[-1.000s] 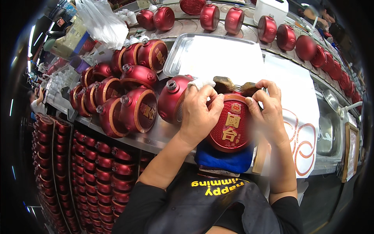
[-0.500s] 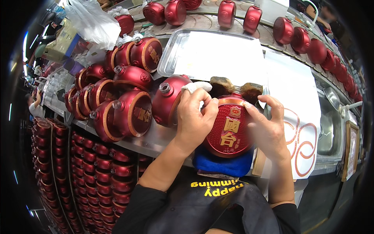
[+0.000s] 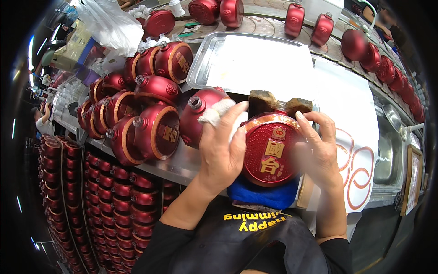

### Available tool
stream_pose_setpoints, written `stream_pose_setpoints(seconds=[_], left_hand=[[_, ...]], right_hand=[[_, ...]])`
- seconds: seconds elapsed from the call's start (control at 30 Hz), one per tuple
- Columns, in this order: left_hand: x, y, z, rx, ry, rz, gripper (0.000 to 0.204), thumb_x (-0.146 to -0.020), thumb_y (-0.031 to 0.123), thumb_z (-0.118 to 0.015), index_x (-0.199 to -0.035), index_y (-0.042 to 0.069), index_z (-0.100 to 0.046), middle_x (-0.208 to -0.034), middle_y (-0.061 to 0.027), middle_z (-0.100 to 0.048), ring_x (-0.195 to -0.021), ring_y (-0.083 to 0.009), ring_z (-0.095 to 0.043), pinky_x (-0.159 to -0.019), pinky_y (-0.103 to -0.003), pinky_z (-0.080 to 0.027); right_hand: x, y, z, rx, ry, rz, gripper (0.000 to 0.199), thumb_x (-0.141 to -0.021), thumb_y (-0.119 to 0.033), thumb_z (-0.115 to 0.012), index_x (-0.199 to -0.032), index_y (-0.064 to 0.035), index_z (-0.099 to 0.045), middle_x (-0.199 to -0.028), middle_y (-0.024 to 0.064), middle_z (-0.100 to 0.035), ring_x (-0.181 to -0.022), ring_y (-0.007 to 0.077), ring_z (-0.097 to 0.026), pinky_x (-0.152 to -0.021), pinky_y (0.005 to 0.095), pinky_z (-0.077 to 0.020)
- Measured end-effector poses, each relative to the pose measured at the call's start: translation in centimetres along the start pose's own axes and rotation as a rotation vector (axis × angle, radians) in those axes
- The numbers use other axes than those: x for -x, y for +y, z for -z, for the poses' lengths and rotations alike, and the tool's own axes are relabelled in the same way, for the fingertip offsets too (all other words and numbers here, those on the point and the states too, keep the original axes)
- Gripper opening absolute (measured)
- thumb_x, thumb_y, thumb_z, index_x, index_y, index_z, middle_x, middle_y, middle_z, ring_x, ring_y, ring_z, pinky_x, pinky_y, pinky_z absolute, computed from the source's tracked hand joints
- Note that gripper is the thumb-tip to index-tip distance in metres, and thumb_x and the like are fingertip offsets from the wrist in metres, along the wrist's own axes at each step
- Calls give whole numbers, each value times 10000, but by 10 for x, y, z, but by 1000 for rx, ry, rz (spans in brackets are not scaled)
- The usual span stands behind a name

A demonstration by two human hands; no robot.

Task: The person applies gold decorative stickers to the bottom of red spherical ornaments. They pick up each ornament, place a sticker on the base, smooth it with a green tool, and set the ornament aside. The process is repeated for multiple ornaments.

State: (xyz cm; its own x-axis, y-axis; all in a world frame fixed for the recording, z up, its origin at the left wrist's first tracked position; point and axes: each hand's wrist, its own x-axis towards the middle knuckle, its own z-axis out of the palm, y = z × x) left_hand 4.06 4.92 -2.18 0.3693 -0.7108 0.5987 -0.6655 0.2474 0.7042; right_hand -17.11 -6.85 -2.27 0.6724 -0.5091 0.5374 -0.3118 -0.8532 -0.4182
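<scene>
The bottle (image 3: 275, 153) rests on a cloth (image 3: 262, 196) (tray (image 3: 204, 66) behind, sink (image 3: 387, 160) right).

The person wears a black top (image 3: 214, 246). Its sleeves (image 3: 169, 235) are black and plain, and they end near the elbows. Big yellow letters (image 3: 252, 225) run across the front in two rows, and they look upside down from above. The front has soft folds and a little shine. The arms (image 3: 188, 211) are bare below the sleeves, and both hands (image 3: 221, 155) are bare too.
</scene>
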Motion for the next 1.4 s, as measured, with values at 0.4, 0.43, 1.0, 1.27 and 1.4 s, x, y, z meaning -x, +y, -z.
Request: stream_pose_setpoints(seconds=[0.4,0.43,1.0,1.27,1.4], left_hand=[[-9,-1,3,-306,-300,-289,453,-1011,380,-657,-1318,51,-718,-1303,-191,-677,-1112,-365,-646,-966,-445,-497],[-8,-1,4,-302,-298,-283,456,-1011,383,-656,-1315,49,-719,-1299,-193,-678,-1109,-366,-648,-960,-444,-499],[-13,-1,4,-320,-304,-306,475,-991,398,-680,-1314,51,-712,-1233,-211,-698,-1016,-385,-675,-909,-443,-523],[-12,-1,3,-252,-316,-262,500,-949,349,-718,-1341,42,-681,-1255,-189,-675,-1043,-368,-638,-938,-452,-502],[-14,-3,1,-273,-326,-295,507,-948,349,-719,-1351,45,-677,-1272,-197,-659,-1051,-375,-633,-936,-456,-506]], right_hand=[[7,-3,-4,7,-23,42,437,-908,-196,-739,-1320,-58,-690,-1278,177,-571,-1205,384,-546,-1028,484,-462],[6,-3,-4,18,-28,54,439,-906,-194,-740,-1320,-57,-690,-1277,176,-572,-1202,382,-547,-1025,484,-465],[4,-4,-6,-4,-5,23,396,-929,-202,-722,-1289,-37,-698,-1239,182,-582,-1166,383,-561,-1011,486,-464],[5,-7,-7,-7,18,24,397,-917,-182,-731,-1282,-29,-696,-1220,177,-589,-1163,388,-561,-1016,484,-468],[7,-9,-8,-3,22,22,396,-915,-179,-732,-1280,-28,-697,-1216,173,-590,-1162,385,-562,-1014,484,-469]])
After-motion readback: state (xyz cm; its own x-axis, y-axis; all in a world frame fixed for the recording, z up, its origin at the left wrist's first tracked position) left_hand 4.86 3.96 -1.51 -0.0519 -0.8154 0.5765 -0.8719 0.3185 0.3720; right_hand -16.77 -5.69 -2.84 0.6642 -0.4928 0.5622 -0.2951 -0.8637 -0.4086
